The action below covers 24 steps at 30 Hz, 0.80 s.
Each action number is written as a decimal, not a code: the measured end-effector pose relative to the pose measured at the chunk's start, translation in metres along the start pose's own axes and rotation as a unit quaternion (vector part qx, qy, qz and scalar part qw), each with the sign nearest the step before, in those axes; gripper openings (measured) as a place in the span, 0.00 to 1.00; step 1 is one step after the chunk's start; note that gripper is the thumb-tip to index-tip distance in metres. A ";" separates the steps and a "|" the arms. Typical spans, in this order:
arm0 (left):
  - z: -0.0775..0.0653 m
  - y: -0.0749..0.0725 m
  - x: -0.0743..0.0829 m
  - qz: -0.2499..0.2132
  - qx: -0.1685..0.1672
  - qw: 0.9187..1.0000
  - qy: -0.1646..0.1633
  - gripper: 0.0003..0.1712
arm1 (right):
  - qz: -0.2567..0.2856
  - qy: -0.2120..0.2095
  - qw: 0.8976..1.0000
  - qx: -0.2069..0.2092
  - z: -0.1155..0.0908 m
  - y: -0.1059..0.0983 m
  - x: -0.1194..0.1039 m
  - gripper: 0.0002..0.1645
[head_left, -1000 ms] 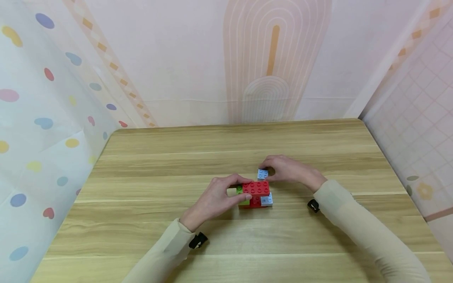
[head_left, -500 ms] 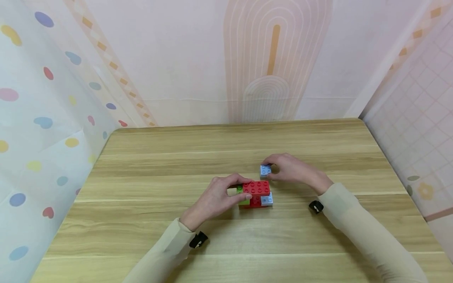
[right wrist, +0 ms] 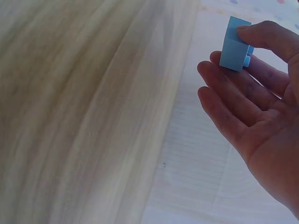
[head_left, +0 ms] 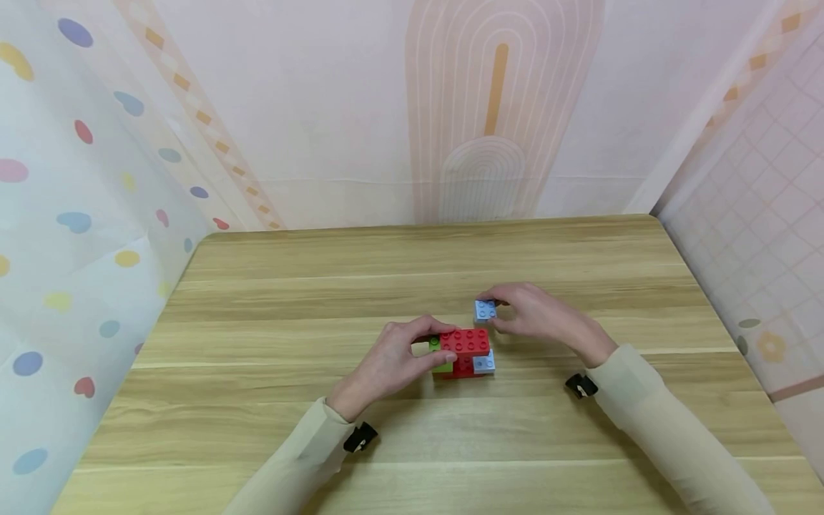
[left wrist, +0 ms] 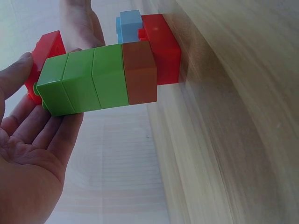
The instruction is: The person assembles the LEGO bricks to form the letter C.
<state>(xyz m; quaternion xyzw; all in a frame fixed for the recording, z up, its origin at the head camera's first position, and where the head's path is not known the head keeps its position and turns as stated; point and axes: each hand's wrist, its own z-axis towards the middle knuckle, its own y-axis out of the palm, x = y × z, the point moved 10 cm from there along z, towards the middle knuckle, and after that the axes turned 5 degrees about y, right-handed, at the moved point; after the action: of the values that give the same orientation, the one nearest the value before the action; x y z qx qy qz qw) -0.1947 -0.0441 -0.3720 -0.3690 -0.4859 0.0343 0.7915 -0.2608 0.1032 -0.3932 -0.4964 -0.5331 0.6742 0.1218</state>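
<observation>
Near the table's middle stands a toy brick stack. In the left wrist view it has a red base brick (left wrist: 164, 51), a brown brick (left wrist: 140, 74) and several green bricks (left wrist: 81, 81). A studded red brick (head_left: 473, 342) lies across the top and juts out to the right. Below that overhang, a light blue brick (head_left: 484, 363) sits on the base. My left hand (head_left: 389, 361) grips the stack's top between thumb and fingers. Just behind it, my right hand (head_left: 541, 315) pinches another light blue brick (right wrist: 232, 44), held off the table and apart from the stack.
The wood-grain table (head_left: 290, 300) extends around the stack on all sides. Patterned cloth (head_left: 322, 107) hangs along its back edge and both sides. A black strap piece (head_left: 581, 386) is at the right wrist, another black piece (head_left: 360, 436) at the left.
My right hand has shifted slightly right and away from the stack, carrying the light blue brick. My left hand and the stack stay in place.
</observation>
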 end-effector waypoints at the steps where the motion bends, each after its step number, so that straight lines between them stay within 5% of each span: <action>1: 0.000 0.000 0.000 -0.001 0.001 1.000 -0.001 0.20 | 0.002 -0.001 1.000 0.002 -0.001 0.000 -0.001 0.25; 24: 0.000 0.002 0.001 -0.012 0.012 1.000 0.015 0.20 | 0.001 -0.055 0.997 0.063 -0.030 -0.006 -0.020 0.27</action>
<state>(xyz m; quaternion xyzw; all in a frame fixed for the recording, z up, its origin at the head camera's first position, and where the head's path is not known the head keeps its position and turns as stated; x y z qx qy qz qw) -0.1938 -0.0429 -0.3726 -0.3538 -0.4778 0.0246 0.8037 -0.2298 0.1094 -0.3758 -0.4507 -0.4950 0.7326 0.1229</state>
